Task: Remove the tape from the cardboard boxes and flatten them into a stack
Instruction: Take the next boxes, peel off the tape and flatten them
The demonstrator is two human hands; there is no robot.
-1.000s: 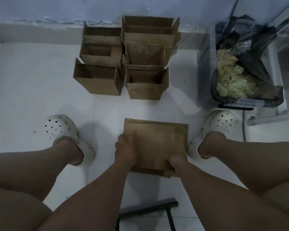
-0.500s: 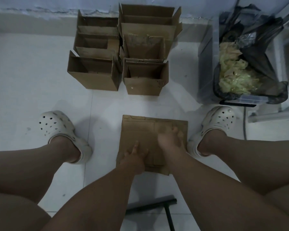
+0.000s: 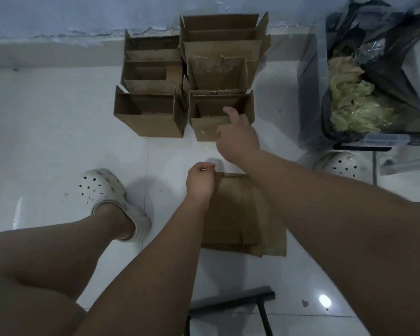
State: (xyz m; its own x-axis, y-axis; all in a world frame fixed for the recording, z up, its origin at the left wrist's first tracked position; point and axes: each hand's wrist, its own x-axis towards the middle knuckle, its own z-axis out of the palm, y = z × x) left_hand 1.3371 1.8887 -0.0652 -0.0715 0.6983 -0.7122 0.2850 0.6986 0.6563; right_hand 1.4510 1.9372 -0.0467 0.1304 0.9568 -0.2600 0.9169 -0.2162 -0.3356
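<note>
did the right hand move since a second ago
Yes. The right hand left the flattened cardboard stack and went forward, away from the person, to the near open box.
</note>
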